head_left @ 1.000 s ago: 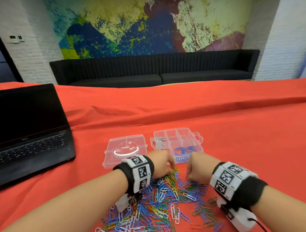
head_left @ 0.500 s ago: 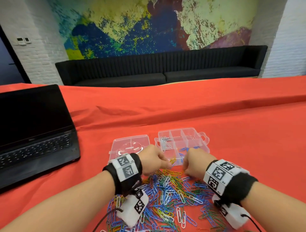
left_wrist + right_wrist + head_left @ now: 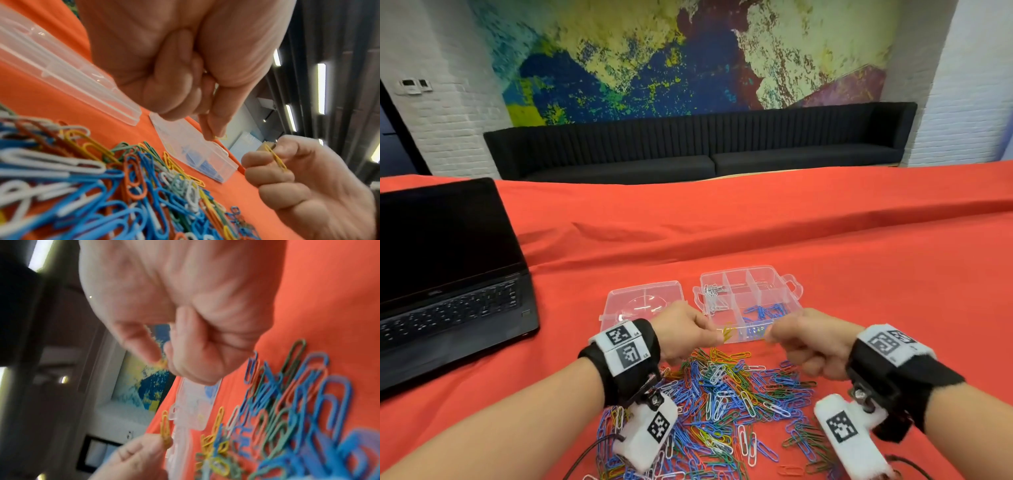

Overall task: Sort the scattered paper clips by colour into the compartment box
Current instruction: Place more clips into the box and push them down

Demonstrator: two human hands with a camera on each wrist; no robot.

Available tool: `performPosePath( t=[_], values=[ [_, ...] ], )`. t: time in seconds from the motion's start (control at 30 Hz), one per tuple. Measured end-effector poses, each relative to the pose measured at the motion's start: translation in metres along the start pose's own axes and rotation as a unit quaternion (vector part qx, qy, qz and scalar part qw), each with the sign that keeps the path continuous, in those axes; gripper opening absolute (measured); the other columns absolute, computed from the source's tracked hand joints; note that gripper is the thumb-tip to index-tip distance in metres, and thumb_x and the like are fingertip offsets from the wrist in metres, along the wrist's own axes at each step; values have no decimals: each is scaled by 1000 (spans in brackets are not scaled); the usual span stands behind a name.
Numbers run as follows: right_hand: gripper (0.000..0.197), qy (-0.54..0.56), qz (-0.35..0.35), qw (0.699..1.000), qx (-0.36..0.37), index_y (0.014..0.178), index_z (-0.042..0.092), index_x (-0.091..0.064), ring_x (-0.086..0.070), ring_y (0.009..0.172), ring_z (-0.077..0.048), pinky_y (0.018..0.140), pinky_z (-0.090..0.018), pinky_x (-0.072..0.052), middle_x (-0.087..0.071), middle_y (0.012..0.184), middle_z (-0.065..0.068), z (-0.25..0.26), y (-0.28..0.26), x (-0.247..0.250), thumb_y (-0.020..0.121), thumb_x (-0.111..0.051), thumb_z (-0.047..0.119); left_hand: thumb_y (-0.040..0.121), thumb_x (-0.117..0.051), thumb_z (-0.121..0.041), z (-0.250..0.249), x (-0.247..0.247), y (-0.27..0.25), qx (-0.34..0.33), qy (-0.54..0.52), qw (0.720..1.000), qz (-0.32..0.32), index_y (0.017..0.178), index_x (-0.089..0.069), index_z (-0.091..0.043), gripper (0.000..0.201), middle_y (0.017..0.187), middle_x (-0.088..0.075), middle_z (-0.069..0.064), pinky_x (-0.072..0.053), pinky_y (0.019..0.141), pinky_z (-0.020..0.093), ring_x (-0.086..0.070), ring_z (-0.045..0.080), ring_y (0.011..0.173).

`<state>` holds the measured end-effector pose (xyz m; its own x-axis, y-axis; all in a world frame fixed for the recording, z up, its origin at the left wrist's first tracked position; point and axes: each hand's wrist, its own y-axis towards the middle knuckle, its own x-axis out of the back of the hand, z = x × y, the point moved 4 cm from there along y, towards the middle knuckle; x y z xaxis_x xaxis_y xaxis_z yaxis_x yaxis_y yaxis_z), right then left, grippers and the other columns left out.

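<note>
A heap of mixed-colour paper clips (image 3: 722,394) lies on the red cloth in front of me. Beyond it stands the clear compartment box (image 3: 787,294), holding silver clips (image 3: 714,296) at its left and blue clips (image 3: 765,311) near the front. My left hand (image 3: 717,334) pinches yellow clips (image 3: 727,334) just over the box's near edge; the right wrist view shows those yellow clips (image 3: 165,430) too. My right hand (image 3: 770,337) pinches a single yellow clip (image 3: 275,157) between thumb and forefinger, level with the left hand and a little apart from it.
The box's clear lid (image 3: 643,301) lies flat to the left of the box. An open black laptop (image 3: 448,274) sits at the far left on the red cloth (image 3: 859,274). A black sofa (image 3: 688,154) runs along the wall behind the table.
Both hands have risen off the clip heap and moved forward to the box's near edge, each now carrying yellow clips.
</note>
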<state>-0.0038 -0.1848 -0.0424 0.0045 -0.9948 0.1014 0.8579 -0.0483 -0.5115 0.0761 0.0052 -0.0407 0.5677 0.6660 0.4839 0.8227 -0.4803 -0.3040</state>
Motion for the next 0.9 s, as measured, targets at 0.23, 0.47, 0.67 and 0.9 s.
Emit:
performPosePath(
  t=[0.23, 0.47, 0.67, 0.9],
  values=[
    [20, 307, 85, 947, -39, 67, 6, -50, -38, 37, -15, 30, -13, -29, -52, 66, -13, 10, -3, -8, 73, -38, 21, 84, -70, -8, 5, 6, -5, 11, -163, 986, 24, 74, -61, -9, 13, 44, -26, -3, -17, 38, 8, -18, 7, 33],
    [29, 149, 48, 986, -52, 90, 2, -62, -48, 42, -16, 36, -19, -42, -56, 62, -9, 9, 2, -20, 93, -44, 25, 87, -49, -6, 10, 6, -9, 49, -251, 961, 109, 63, -44, -15, 26, 52, -26, -3, -10, 36, 10, -17, 6, 37],
    [17, -441, -79, 879, 161, 98, 19, -75, -57, 64, -2, 61, -12, -42, -72, 85, 1, 24, 16, -37, 89, -60, 21, 74, -33, -19, -1, 2, -10, 31, -448, 870, 202, 66, -39, -11, 13, 60, -33, 6, -16, 39, 9, -23, 9, 39],
    [11, -586, -111, 793, 125, 77, 9, -61, -55, 69, -24, 67, -28, -51, -61, 69, -8, 17, 24, -28, 83, -53, 14, 95, -54, -33, -12, -3, 5, -54, 108, 992, 42, 81, -64, -14, 25, 58, -44, -2, -33, 43, 20, -36, 8, 43]
  ],
)
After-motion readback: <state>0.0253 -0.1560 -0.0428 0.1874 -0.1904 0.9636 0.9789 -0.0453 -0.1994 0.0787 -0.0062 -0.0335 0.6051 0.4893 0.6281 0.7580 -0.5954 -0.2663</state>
